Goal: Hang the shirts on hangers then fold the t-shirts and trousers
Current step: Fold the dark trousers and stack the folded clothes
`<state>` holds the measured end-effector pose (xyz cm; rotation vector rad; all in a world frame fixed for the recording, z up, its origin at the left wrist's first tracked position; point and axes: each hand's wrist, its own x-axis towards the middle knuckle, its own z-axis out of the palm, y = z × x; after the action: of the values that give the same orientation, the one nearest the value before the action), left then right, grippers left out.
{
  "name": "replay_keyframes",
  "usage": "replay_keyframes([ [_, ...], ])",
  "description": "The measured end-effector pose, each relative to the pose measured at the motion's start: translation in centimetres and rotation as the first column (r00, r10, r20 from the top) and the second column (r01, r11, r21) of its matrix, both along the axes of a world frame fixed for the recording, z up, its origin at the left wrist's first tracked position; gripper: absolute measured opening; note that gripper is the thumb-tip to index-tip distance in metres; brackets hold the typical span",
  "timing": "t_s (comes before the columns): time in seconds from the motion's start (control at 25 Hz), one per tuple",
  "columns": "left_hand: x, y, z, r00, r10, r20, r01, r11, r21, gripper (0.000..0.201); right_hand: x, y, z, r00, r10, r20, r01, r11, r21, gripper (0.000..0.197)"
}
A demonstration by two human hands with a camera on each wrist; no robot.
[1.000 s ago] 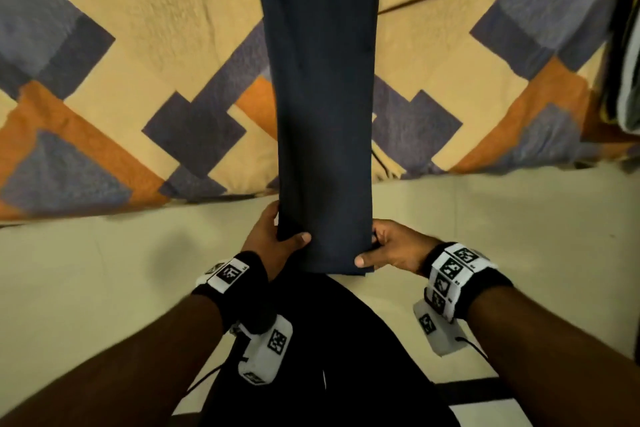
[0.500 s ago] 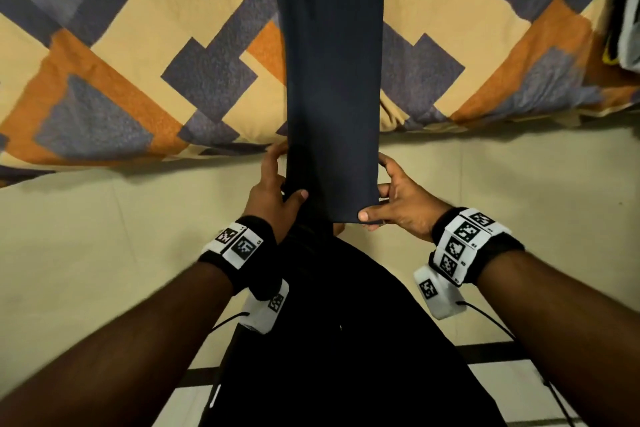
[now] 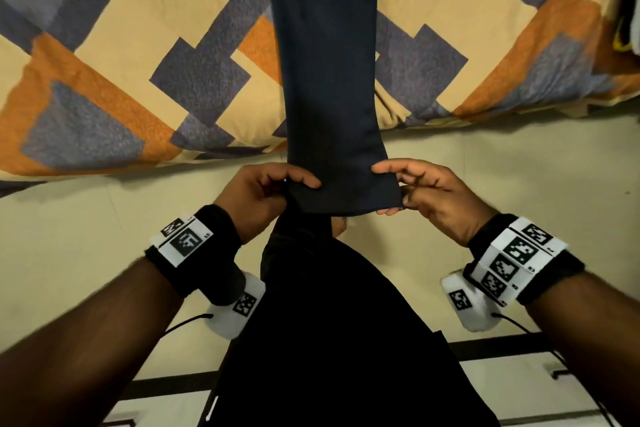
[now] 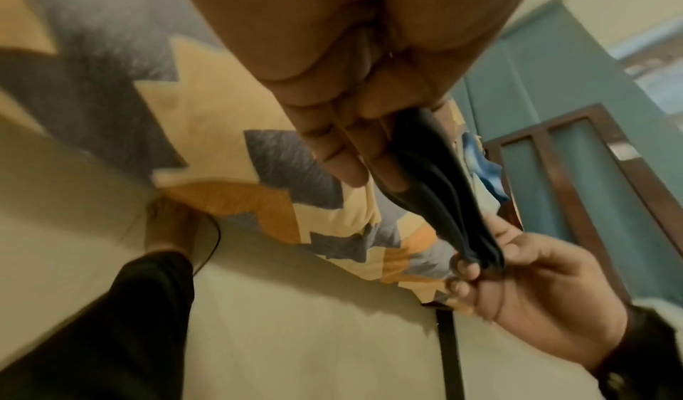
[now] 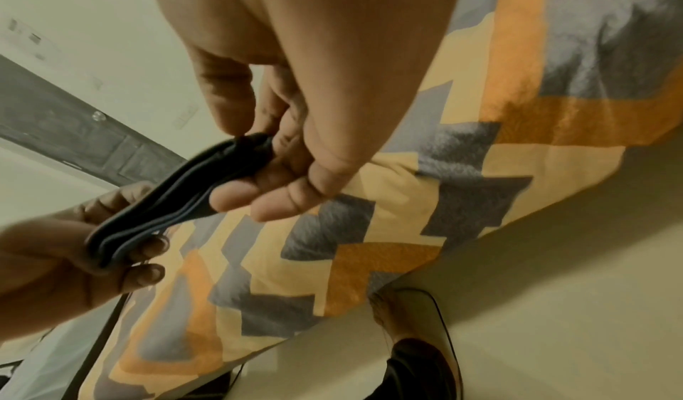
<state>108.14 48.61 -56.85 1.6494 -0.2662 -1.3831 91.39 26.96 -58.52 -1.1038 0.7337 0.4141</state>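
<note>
Trousers (image 3: 329, 80), navy, are pinched at the hem corners: left hand (image 3: 258, 194) grips one, right hand (image 3: 426, 192) the other. From both grips their long axis runs straight away across the patterned bedspread (image 3: 121, 55), so the fold probably goes forward, hands equally near.

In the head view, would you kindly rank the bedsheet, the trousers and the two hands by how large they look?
1. Bedsheet
2. Trousers
3. Left hand and right hand: these look alike, so I won't rank them.
</note>
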Motion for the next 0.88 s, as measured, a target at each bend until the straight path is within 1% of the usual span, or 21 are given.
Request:
replay_keyframes([
  [0.04,0.9,-0.5,0.1,0.991,-0.079,0.11,0.082,0.996,-0.023,0.059,1.1,-1.0,0.3,0.999,0.033,0.037,-0.032,0.999,-0.012,0.056],
  [0.08,1.8,-1.0,0.1,0.961,-0.144,0.234,0.158,0.987,-0.042,0.057,2.3,-2.0,0.6,0.994,0.073,0.079,-0.07,0.997,-0.039,0.059],
  [0.12,2.9,-1.7,-0.1,0.925,-0.166,0.341,0.194,0.98,-0.05,0.053,3.8,-3.0,0.6,0.987,0.113,0.116,-0.106,0.992,-0.068,0.061],
  [0.16,4.1,-2.5,-0.4,0.901,-0.145,0.408,0.177,0.983,-0.042,0.05,5.5,-4.2,0.4,0.982,0.141,0.129,-0.13,0.987,-0.09,0.062],
  [0.24,7.3,-4.4,-1.1,0.867,-0.039,0.497,0.06,0.998,-0.027,0.041,9.4,-6.7,0.4,0.982,0.151,0.11,-0.132,0.977,-0.166,0.053],
  [0.32,11.2,-7.1,-1.9,0.786,0.019,0.618,-0.003,1.0,-0.027,0.025,13.7,-8.9,0.1,0.984,0.12,0.132,-0.07,0.94,-0.335,0.035],
  [0.36,12.7,-8.5,-2.3,0.751,0.025,0.66,-0.012,1.0,-0.025,0.019,15.2,-9.6,-0.2,0.983,0.114,0.146,-0.037,0.892,-0.45,0.024],
  [0.4,14.8,-10.2,-3.1,0.738,0.058,0.672,-0.042,0.998,-0.04,0.017,17.5,-10.6,-0.5,0.981,0.114,0.154,-0.014,0.844,-0.536,0.011],
  [0.44,17.1,-12.0,-4.0,0.761,0.098,0.642,-0.086,0.995,-0.051,0.017,19.8,-11.6,-1.1,0.98,0.11,0.168,0.009,0.814,-0.581,0.006],
  [0.48,19.2,-13.8,-4.8,0.81,0.15,0.566,-0.149,0.988,-0.049,0.017,21.8,-12.5,-2.1,0.981,0.087,0.175,0.034,0.804,-0.594,0.013],
  [0.52,21.4,-15.6,-5.5,0.86,0.174,0.479,-0.191,0.981,-0.013,0.019,23.7,-13.4,-3.0,0.984,0.033,0.172,0.071,0.822,-0.565,0.016],
  [0.56,23.2,-17.2,-6.3,0.901,0.167,0.401,-0.197,0.98,0.035,0.021,25.5,-14.2,-4.3,0.988,-0.026,0.149,0.1,0.851,-0.516,0.014],
  [0.6,24.9,-18.6,-7.6,0.924,0.111,0.365,-0.154,0.984,0.09,0.024,27.3,-15.0,-5.5,0.99,-0.061,0.125,0.112,0.88,-0.462,0.01],
  [0.64,26.3,-19.6,-9.2,0.934,0.05,0.353,-0.107,0.984,0.143,0.026,28.8,-15.5,-6.8,0.993,-0.068,0.092,0.101,0.901,-0.421,0.009],
  [0.68,27.1,-20.0,-10.6,0.936,0.028,0.35,-0.098,0.978,0.186,0.028,29.8,-15.7,-7.9,0.997,-0.048,0.055,0.067,0.909,-0.412,0.011],
  [0.72,28.1,-20.7,-11.9,0.942,0.05,0.332,-0.128,0.968,0.217,0.027,31.1,-16.5,-9.1,0.999,-0.025,0.037,0.039,0.902,-0.43,0.014],
  [0.8,30.5,-22.2,-13.7,0.946,0.158,0.283,-0.222,0.951,0.214,0.023,34.2,-18.4,-10.8,0.999,-0.005,0.039,0.022,0.892,-0.451,0.015],
  [0.88,34.1,-24.6,-13.5,0.915,0.229,0.331,-0.294,0.942,0.162,0.023,38.7,-21.4,-11.2,0.997,-0.006,0.076,0.041,0.883,-0.468,0.011],
])
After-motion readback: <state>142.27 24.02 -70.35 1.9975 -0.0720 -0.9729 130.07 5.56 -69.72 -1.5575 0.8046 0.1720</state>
